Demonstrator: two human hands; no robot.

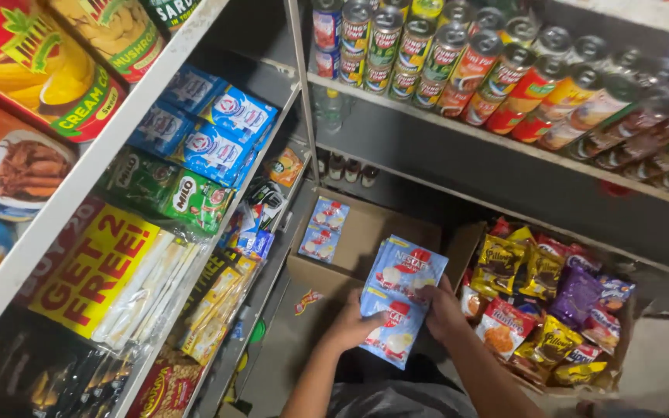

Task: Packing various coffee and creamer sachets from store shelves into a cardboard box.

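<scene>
Both hands were over the open cardboard box (365, 232) on the floor, w/ a strip of light-blue sachets (400, 298) held between them just in front of the box's near edge. Left hand (348, 325) was curled round the strip's lower left side, fingers closed on it; right hand (439, 306) gripped the right side, thumb pressed on the front of a sachet. The strip hung folded, approx. two sachets showing at top and one at the bottom, each blue w/ a red label and white cup art. Inside the box, toward its far-left corner, lay another pair of blue sachets (323, 228). Right of the box sat a second carton full of snack bags (547, 310) in yellow, purple and red, touching the box's right flap. Left of the box stood a shelf unit (94, 166) w/ blue sachet packs (214, 128) on an upper tier, green drink-mix packs (191, 197) just under them, and a yellow promo pack (94, 267) lower down. Behind and above the box ran a shelf w/ rows of cans (458, 66) lying tilted; small dark bottles (346, 166) stood on the tier right behind the box.
</scene>
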